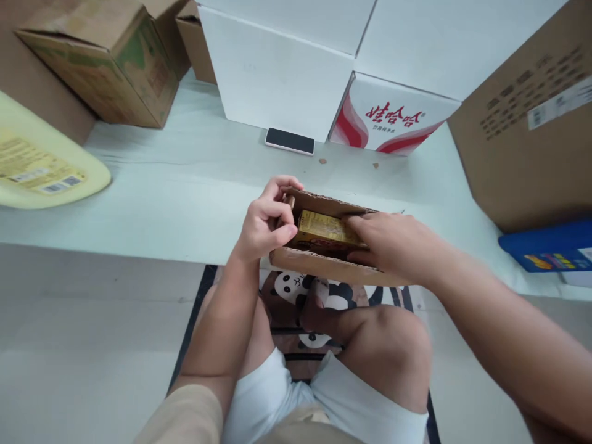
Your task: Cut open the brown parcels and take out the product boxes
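An open cardboard box (319,264) sits at the near edge of the pale table, its opening facing up toward me. Inside it lies a yellow printed carton (326,226). My left hand (271,216) is curled around the box's left end, with the thumb and fingers closed on the cardboard there. Reaching into the right part of the box, my right hand (386,240) has its fingers at the right end of the yellow carton. Its fingertips are partly hidden inside, so whether they grip the carton does not show.
A phone (290,141) lies before white boxes (282,74) and a red-and-white box (393,114). Brown cartons (102,61) stand at back left, a large one (522,123) at right. A pale yellow bottle (50,154) lies left; a blue package (550,246) lies right.
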The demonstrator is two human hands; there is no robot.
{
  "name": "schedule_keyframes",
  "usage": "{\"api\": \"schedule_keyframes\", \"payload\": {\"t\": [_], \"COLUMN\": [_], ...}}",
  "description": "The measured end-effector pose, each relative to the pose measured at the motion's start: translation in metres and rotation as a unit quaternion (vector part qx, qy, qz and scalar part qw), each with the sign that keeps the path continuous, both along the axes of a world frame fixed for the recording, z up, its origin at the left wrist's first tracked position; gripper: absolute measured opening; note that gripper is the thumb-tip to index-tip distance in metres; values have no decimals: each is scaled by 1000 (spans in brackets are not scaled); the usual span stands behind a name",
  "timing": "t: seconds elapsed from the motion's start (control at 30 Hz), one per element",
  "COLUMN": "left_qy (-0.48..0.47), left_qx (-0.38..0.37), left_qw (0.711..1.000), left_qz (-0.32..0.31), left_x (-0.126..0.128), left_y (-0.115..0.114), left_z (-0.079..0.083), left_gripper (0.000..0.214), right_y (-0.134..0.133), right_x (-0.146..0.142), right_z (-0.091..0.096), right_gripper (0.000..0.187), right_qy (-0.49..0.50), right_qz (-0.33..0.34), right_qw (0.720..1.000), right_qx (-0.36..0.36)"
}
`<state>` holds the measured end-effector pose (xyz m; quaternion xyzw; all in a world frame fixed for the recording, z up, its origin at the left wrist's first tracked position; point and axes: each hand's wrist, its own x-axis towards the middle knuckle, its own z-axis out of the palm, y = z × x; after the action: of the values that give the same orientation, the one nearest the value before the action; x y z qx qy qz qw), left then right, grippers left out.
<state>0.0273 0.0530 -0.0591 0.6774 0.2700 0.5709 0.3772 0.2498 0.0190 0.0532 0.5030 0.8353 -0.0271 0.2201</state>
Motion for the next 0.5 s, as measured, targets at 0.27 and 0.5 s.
{"api": "schedule_keyframes", "payload": {"t": [0.27,0.5], "left_qy": [1,6], "left_qx": [21,13], "left_qw": [1000,999], "left_qz": [11,38], "left_x": [6,9], "left_y": [-8,-7], "left_z": [4,4], "left_gripper": [37,43], "right_y": [-5,2], "right_x": [-9,-10], "right_z": [-6,-4], "right_gripper": [31,36], "right_qy": [-88,-100], "right_qz": [33,-4], "right_qw": [994,995], "right_qx": [-51,15]}}
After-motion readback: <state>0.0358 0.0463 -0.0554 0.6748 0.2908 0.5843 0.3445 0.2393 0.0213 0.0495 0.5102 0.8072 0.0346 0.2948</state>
